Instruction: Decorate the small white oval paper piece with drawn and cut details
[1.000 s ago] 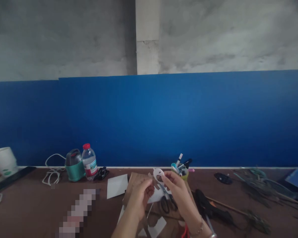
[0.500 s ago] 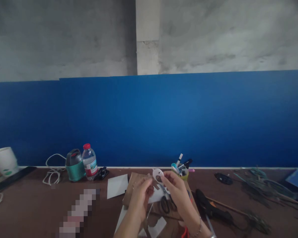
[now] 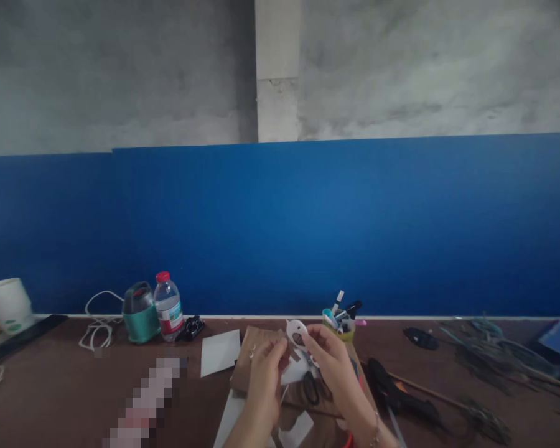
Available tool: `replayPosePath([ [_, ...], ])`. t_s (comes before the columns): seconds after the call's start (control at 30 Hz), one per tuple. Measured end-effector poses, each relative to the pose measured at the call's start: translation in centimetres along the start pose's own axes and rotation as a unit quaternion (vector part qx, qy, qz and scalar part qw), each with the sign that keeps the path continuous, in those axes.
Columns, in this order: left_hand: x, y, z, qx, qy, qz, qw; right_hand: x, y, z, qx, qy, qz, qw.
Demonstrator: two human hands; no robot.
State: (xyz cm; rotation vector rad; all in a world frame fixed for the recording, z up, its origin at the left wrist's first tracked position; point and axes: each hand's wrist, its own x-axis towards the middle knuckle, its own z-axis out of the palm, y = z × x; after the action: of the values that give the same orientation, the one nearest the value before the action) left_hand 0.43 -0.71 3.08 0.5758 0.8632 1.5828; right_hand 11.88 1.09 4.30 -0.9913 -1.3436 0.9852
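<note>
A small white cutout with a dark patch (image 3: pixel 295 331) is pinched between the thumb and fingers of my right hand (image 3: pixel 331 358). Just left of it, my left hand (image 3: pixel 267 367) has its thumb and fingers pressed together; whatever they hold is too small to make out. Both hands are above a brown board (image 3: pixel 249 348) with white paper scraps (image 3: pixel 297 429) on it. Scissors with black handles (image 3: pixel 310 387) lie beneath and between my hands.
A pen cup (image 3: pixel 348 334) stands behind my right hand. To the right lie a black glue gun (image 3: pixel 401 398), a black oval object (image 3: pixel 420 338) and tangled wires or stems (image 3: pixel 490 354). At left are a bottle (image 3: pixel 168 308), a teal container (image 3: pixel 141 323) and a white cup (image 3: pixel 8 305).
My left hand has shifted slightly to the right. My right hand still holds the white cutout, in nearly the same place.
</note>
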Motion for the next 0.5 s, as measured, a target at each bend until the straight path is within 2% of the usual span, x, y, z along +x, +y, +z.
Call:
replayPosePath([
  [0.1,0.1,-0.3,-0.2,0.007,0.005,0.000,1.000,0.0,-0.1,0.1,0.002,0.001,0.001,1.000],
  [0.27,0.5,-1.0,-0.5,-0.023,0.023,-0.012,0.999,0.1,-0.4,-0.1,0.003,0.043,0.014,0.999],
  [0.4,0.5,-1.0,-0.4,-0.043,0.043,-0.024,0.998,0.3,0.4,-0.5,0.074,0.071,0.085,0.991],
  [0.5,0.3,-0.7,-0.3,-0.009,0.021,-0.020,1.000,0.5,1.4,-0.6,0.168,0.054,0.138,0.975],
])
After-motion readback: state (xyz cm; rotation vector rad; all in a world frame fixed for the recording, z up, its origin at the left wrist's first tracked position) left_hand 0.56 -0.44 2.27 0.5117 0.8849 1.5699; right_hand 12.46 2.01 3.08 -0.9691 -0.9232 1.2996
